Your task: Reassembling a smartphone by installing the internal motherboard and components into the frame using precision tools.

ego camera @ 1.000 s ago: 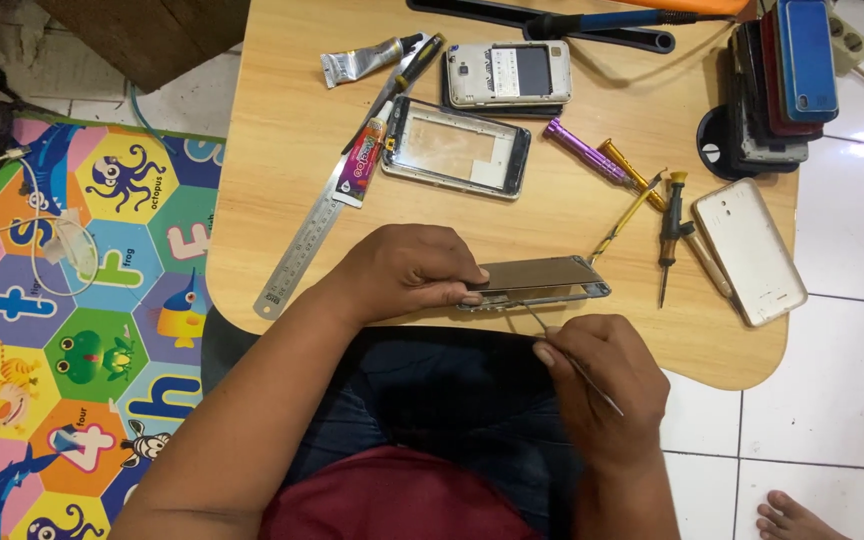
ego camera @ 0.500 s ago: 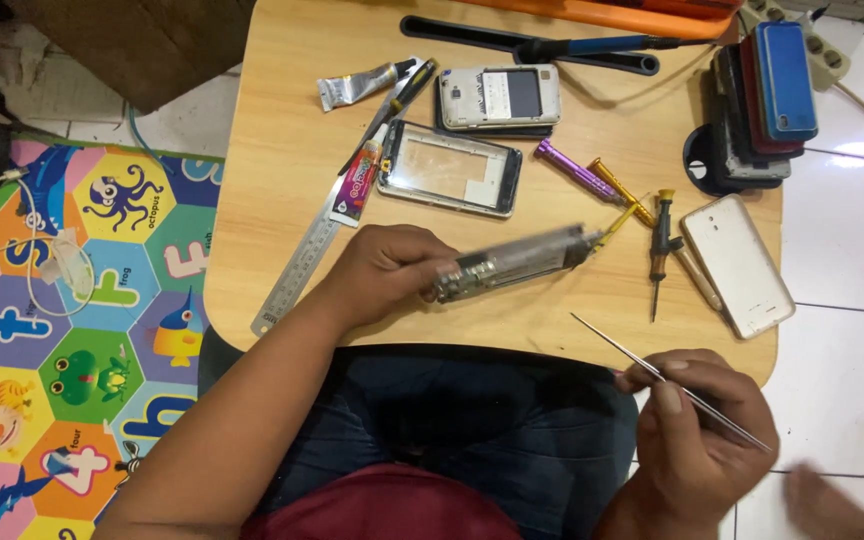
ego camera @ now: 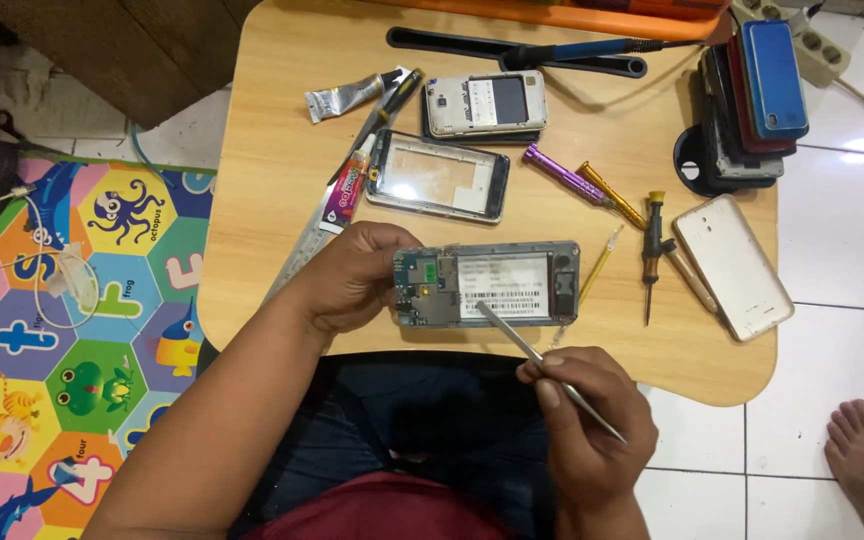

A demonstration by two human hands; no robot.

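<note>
Left hand: the left hand (ego camera: 352, 275) reaches in from the near edge of the tabletop (ego camera: 272, 200), forearm slanting up from the lower left; fingers and thumb curl around the left end of the opened phone (ego camera: 487, 284), gripping it.
Right hand: the right hand (ego camera: 582, 425) hangs just off the near edge, over the lap, fingers bunched in a pinch on the metal tweezers (ego camera: 542, 360), held like a pen.
Tweezers: thin and silver, slanting up and left; the tip rests on the phone's white label.
Opened phone: lies flat, long side along the near edge, near its middle; back cover off, grey frame, green circuit board at the left end, white label in the battery bay.
Around it: an empty phone frame (ego camera: 439, 177) just behind, towards the far edge; a black-handled screwdriver (ego camera: 654, 240) and a white back cover (ego camera: 734, 266) to the right; a steel ruler (ego camera: 317, 240) by the left hand.
</note>
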